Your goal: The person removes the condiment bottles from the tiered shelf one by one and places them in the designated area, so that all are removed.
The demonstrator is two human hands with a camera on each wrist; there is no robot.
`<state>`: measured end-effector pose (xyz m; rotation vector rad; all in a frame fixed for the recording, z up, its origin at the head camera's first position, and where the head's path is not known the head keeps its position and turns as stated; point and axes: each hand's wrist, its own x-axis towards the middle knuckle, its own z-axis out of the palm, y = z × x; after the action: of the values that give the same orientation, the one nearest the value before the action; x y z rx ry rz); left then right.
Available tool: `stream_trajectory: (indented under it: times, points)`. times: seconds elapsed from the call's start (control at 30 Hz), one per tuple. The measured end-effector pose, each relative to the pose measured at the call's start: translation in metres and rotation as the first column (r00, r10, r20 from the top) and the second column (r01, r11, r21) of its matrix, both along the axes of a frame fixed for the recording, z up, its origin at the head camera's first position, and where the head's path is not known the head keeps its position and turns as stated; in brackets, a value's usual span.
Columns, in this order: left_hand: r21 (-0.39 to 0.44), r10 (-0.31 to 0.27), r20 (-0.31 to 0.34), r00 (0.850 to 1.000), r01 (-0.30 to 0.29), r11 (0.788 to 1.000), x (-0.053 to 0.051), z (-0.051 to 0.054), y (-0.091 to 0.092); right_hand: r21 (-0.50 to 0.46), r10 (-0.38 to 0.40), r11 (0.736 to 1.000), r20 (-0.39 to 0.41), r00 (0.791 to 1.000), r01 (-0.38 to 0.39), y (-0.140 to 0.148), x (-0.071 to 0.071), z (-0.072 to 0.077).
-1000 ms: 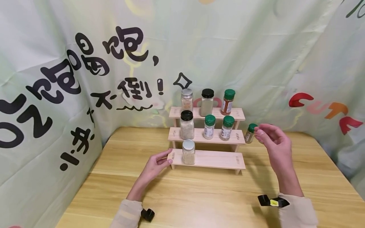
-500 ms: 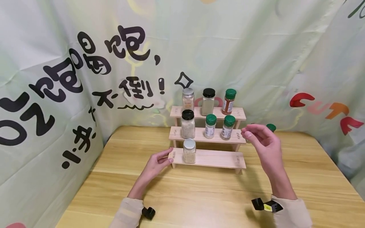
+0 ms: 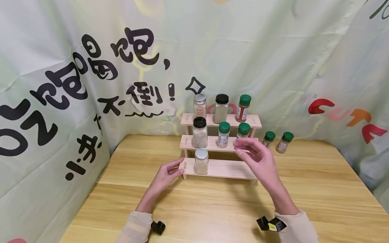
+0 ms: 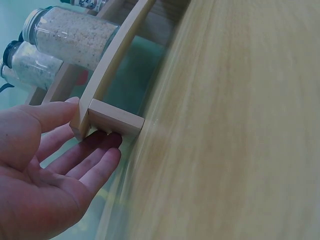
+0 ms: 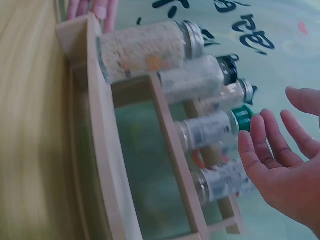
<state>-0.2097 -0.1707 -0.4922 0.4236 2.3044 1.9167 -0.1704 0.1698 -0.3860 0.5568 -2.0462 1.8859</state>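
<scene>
In the head view, the left hand (image 3: 164,177) grips the near end of a wooden rack (image 3: 228,167), thumb and fingers on either side of its lowest shelf. Just to the right of those fingers stands a silver-lidded jar (image 3: 202,165); a black-lidded jar (image 3: 200,136) is one shelf higher. The right hand (image 3: 258,158) hangs empty before the middle shelf, its fingers loosely curved. Just behind its fingertips is a green-lidded jar (image 3: 244,129), partly hidden; its neighbour (image 3: 223,138) is to their left. Three more jars stand on the top shelf, above and behind these fingers, and two green-topped bottles (image 3: 284,143) are to their right on the bench (image 3: 212,209).

In the left wrist view, the thumb lies against the shelf's end, with the lower fingers at the rack's leg (image 4: 115,119).

In the right wrist view, the fingers are somewhat spread, the thumb apart. Their tips overlap a green lid (image 5: 243,118); whether they touch it cannot be told.
</scene>
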Motion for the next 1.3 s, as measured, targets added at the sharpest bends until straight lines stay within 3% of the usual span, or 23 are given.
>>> stream_trajectory:
  times: [0.27, 0.47, 0.73, 1.3]
  points:
    - [0.028, -0.005, 0.021, 1.0, 0.005, 1.0, 0.0, -0.001, 0.0, 0.077, 0.075, 0.994, 0.036, 0.997, -0.077, -0.024, -0.003, -0.012]
    - [0.028, -0.001, 0.031, 1.0, 0.0, 1.0, 0.0, -0.001, 0.001, 0.075, 0.137, 0.987, 0.038, 0.99, -0.139, -0.043, -0.007, -0.02]
    - [0.031, -0.001, 0.041, 0.999, 0.0, 1.0, 0.001, 0.0, 0.0, 0.101, 0.153, 0.981, 0.131, 0.98, -0.167, -0.064, -0.016, -0.027]
    - [0.016, -0.003, 0.044, 0.999, 0.002, 1.0, 0.002, 0.002, -0.001, 0.069, 0.102, 0.991, 0.172, 0.98, -0.115, -0.082, -0.021, -0.039]
